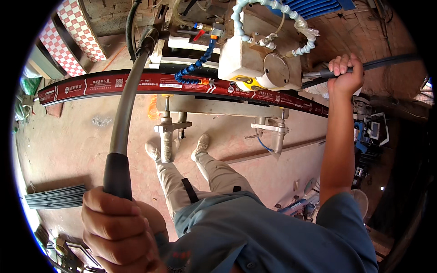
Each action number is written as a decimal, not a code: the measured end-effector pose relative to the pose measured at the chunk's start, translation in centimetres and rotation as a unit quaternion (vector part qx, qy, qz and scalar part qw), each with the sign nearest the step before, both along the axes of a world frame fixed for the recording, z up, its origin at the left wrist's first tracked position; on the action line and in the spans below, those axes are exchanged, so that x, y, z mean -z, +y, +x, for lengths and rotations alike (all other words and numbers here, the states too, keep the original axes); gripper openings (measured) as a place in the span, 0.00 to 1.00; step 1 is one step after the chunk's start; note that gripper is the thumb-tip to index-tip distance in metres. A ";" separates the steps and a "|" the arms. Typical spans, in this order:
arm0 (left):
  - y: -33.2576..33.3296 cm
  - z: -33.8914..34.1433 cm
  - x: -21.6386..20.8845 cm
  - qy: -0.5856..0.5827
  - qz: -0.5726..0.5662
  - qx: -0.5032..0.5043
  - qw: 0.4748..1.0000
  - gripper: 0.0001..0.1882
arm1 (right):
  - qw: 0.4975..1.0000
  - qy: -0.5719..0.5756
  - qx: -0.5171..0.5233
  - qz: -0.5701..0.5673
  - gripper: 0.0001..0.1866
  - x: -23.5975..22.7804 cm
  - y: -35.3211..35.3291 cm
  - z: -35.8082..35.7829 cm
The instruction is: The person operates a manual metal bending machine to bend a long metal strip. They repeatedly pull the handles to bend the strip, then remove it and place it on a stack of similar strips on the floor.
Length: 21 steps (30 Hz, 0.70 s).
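Note:
My left hand (pixel 116 230) is wrapped round the black grip of a long metal lever (pixel 129 102), which rises to a joint on the machine. With my right arm stretched out, my right hand (pixel 344 75) grips the black handle (pixel 325 73) of a shorter lever at the side of the white machine head (pixel 241 52). Below the head lies a long profile bar (pixel 150 83) covered in red printed film, running across the machine's bed. A blue segmented hose (pixel 196 67) with an orange tip reaches down to the bar.
Two pneumatic clamp cylinders (pixel 166 132) hang under the bed's front edge. White segmented hoses (pixel 302 25) loop over the head. Checkered red-and-white panels (pixel 66 43) stand at the far left. Stacked dark strips (pixel 57 196) lie on the floor at left. Equipment (pixel 364 120) stands at right.

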<state>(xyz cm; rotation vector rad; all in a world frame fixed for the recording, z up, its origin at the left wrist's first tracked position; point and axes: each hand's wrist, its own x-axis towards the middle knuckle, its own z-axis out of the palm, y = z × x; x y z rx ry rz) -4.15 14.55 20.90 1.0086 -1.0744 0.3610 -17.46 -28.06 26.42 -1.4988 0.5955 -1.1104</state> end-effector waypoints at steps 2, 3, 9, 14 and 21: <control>-0.1 0.2 0.5 -0.007 -0.024 0.019 1.000 0.12 | 1.000 -0.004 -0.007 -0.005 0.10 0.1 -0.2 -0.1; 0.8 0.6 1.3 -0.020 -0.022 0.037 0.999 0.12 | 1.000 -0.010 -0.006 -0.004 0.10 0.1 -0.2 -0.2; 0.4 -0.9 1.6 0.012 -0.036 -0.024 0.999 0.13 | 1.000 -0.009 -0.016 -0.007 0.11 0.3 -0.4 0.0; 0.9 -0.4 2.7 -0.005 -0.048 0.010 0.999 0.15 | 1.000 0.004 -0.015 -0.006 0.12 0.3 -0.7 -0.2; 1.2 -2.0 5.5 -0.023 -0.073 -0.028 0.997 0.20 | 1.000 0.005 0.002 -0.002 0.12 1.1 -0.8 -0.4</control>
